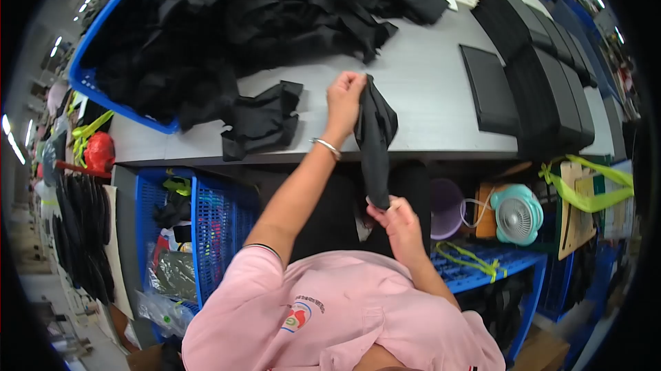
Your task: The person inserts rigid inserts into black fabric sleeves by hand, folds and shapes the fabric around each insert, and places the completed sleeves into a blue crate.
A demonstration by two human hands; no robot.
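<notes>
A long piece of black fabric point(376, 130) hangs stretched between my two hands, across the table's front edge. My left hand point(346, 92) pinches its upper end above the grey table point(427, 95). Lower down, close to my body, my right hand point(399, 218) grips the other end between thumb and fingers. To the left of my left hand lies a loose black fabric piece point(265, 116). Behind it, a large heap of black fabric point(275, 13) spreads out of a blue basket point(86, 85) onto the table.
Neat stacks of folded black pieces point(544, 88) stand at the table's right. Under the table are a blue crate point(206, 233) with bags, a purple bucket point(446, 209), a small teal fan point(516, 214) and a blue rack point(530, 268). Yellow-green strips point(592, 195) hang at the right.
</notes>
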